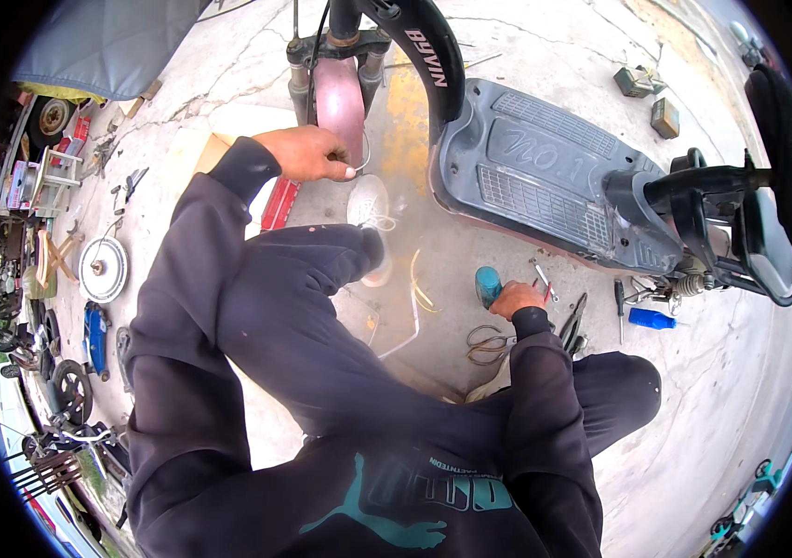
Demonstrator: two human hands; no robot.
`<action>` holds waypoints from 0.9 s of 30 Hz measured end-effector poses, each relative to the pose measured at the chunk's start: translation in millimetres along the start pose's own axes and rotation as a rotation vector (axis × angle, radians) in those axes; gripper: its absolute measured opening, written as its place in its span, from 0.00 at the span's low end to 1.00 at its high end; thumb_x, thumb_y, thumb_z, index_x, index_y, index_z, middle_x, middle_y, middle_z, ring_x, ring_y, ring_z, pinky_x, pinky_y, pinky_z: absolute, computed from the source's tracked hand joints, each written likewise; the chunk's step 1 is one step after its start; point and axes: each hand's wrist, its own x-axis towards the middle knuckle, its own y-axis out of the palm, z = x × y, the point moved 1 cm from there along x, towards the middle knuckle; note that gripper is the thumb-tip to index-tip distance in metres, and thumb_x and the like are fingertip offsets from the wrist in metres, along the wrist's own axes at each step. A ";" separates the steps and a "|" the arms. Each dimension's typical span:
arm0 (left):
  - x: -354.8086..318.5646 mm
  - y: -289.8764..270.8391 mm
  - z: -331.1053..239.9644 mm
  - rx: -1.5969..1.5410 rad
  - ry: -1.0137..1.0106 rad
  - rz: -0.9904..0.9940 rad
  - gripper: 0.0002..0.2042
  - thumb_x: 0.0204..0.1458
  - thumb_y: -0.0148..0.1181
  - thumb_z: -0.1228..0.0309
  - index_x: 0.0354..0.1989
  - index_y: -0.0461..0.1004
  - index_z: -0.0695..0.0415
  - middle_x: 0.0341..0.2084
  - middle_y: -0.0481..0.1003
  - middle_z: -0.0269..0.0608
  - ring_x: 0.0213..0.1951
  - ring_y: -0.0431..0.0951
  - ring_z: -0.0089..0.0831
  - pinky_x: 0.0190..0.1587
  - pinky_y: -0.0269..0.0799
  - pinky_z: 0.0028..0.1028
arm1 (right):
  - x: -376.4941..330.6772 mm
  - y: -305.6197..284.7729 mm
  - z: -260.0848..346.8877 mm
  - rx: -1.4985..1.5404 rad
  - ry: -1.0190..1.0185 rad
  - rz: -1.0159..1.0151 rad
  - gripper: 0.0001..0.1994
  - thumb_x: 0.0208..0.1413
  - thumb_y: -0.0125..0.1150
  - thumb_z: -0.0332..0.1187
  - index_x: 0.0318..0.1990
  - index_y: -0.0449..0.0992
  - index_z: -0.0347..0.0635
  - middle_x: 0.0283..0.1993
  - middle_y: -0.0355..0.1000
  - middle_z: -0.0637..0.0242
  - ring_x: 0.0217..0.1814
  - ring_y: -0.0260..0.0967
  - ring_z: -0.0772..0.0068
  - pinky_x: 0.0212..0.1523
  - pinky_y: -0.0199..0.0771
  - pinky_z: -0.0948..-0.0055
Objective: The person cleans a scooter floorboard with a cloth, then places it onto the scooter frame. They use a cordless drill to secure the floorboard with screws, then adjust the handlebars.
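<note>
My left hand [310, 154] reaches out beside the pink front fender [340, 98] of a scooter. Its fingers are pinched on a thin, pale curved cable [366, 152]. Lower and to the right, my right hand [516, 299] is closed on a teal, rounded tool [488, 286]; its exact kind is partly hidden by the fingers. A wrench [545, 281] lies just beyond that hand. Close to its wrist are dark-handled scissors [486, 345] and long pliers [573, 322]. Yellow and white strips [416, 302] lie on the ground between my legs.
The scooter's grey footboard [545, 163] stretches across the upper right. A screwdriver [619, 309] and a blue bottle [652, 319] lie below it. Two battery-like blocks [665, 118] sit farther off. At left are a wheel hub [103, 267], a blue part [95, 339] and a red box [280, 205].
</note>
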 end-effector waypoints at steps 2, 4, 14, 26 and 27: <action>3.9 0.9 -9.9 0.020 0.108 0.011 0.22 0.61 0.53 0.56 0.49 0.74 0.66 0.41 0.78 0.55 0.46 0.78 0.46 0.51 0.71 0.36 | 5.3 2.8 -5.0 0.022 0.005 0.083 0.23 0.41 0.69 0.49 0.40 0.82 0.40 0.45 0.79 0.53 0.50 0.77 0.54 0.50 0.77 0.61; 3.4 -1.3 -16.3 -0.016 0.124 -0.006 0.22 0.61 0.53 0.55 0.49 0.75 0.66 0.41 0.78 0.55 0.45 0.78 0.46 0.51 0.71 0.36 | -6.7 -7.6 0.7 0.027 0.015 0.066 0.24 0.41 0.69 0.49 0.42 0.82 0.41 0.46 0.79 0.53 0.51 0.77 0.54 0.50 0.77 0.61; -45.3 17.6 89.8 -0.237 -0.372 -0.793 0.25 0.59 0.52 0.49 0.40 0.78 0.64 0.38 0.80 0.47 0.41 0.80 0.45 0.44 0.75 0.41 | 9.6 10.5 -17.6 0.020 -0.061 -0.105 0.17 0.46 0.69 0.48 0.32 0.82 0.41 0.25 0.80 0.68 0.27 0.79 0.71 0.34 0.78 0.68; -137.0 468.0 -18.8 -0.425 -0.913 -0.430 0.34 0.55 0.58 0.55 0.67 0.58 0.58 0.71 0.50 0.53 0.71 0.50 0.51 0.69 0.48 0.50 | 0.2 15.4 -14.3 0.045 -0.038 0.092 0.18 0.43 0.70 0.44 0.40 0.81 0.43 0.34 0.81 0.64 0.38 0.80 0.63 0.44 0.77 0.62; -138.8 522.9 -29.8 -0.492 -0.915 -0.290 0.35 0.54 0.59 0.53 0.67 0.57 0.56 0.71 0.50 0.50 0.71 0.50 0.49 0.69 0.49 0.51 | 17.3 29.2 -24.9 -0.011 -0.078 0.079 0.18 0.43 0.69 0.43 0.41 0.81 0.45 0.37 0.81 0.65 0.42 0.79 0.62 0.46 0.76 0.61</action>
